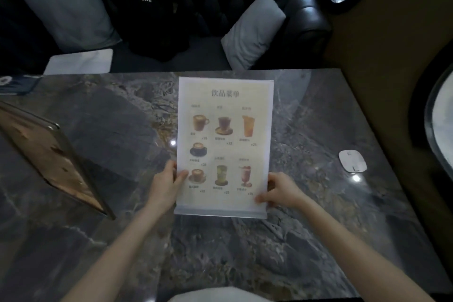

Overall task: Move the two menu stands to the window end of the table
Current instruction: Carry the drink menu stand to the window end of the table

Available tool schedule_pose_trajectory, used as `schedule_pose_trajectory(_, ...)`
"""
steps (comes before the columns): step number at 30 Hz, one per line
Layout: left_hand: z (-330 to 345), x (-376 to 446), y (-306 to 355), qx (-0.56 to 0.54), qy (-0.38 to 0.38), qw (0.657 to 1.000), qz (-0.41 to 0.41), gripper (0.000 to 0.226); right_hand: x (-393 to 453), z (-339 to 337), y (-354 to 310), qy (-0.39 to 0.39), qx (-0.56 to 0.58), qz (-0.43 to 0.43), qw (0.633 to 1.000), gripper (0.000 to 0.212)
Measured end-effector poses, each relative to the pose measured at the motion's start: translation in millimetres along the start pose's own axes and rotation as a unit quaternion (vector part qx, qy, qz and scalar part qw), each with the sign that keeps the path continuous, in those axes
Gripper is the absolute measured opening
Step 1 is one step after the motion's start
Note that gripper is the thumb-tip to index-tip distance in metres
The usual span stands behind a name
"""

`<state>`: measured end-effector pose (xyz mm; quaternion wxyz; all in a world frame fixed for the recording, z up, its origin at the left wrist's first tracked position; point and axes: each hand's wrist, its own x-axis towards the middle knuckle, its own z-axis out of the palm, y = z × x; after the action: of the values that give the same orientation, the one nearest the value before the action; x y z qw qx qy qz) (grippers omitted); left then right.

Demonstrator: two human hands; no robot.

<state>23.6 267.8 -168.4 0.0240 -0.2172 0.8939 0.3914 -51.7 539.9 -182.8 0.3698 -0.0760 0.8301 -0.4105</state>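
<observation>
A clear acrylic menu stand (224, 140) with a pale drinks menu stands upright in the middle of the dark marble table (306, 216), its printed face toward me. My left hand (169, 185) grips its lower left edge, thumb on the front. My right hand (279, 190) grips the lower right edge near the base. A second menu stand (51, 157), brownish and seen at a steep angle, stands at the table's left side, untouched. Rounded windows (438, 130) lie along the wall at the right.
A small white oval device (352, 161) lies on the table near the right edge. Beyond the far edge is a dark leather sofa (304, 7) with grey cushions (255, 32), a black bag (157, 19) and a white flat item (78, 61). A dark blue object (17, 83) sits at the far left corner.
</observation>
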Motion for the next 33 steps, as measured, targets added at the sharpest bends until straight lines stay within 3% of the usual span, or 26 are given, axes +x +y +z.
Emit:
schedule_pose_trajectory(6,-15,18,18,0.004,-0.011,0.996,0.089,0.011,-23,1,-5,0.024,0.097,-0.031,0.995,0.016)
schedule_pose_trajectory(14,2,52,65,-0.008,-0.076,0.985,0.155,0.007,-59,1,4,0.188,0.199,-0.042,0.961,0.013)
schedule_pose_trajectory(17,20,61,92,-0.001,-0.094,0.979,0.181,0.007,-72,-10,14,0.247,0.193,-0.050,0.948,0.017)
schedule_pose_trajectory(21,56,64,136,0.002,-0.123,0.970,0.209,0.031,-88,-34,39,0.304,0.194,-0.034,0.932,0.021)
schedule_pose_trajectory(25,101,60,184,-0.014,-0.154,0.970,0.186,0.040,-107,-57,73,0.372,0.167,-0.021,0.913,0.018)
schedule_pose_trajectory(33,195,36,267,-0.003,-0.196,0.945,0.263,0.032,-151,-102,150,0.485,0.077,-0.007,0.871,0.018)
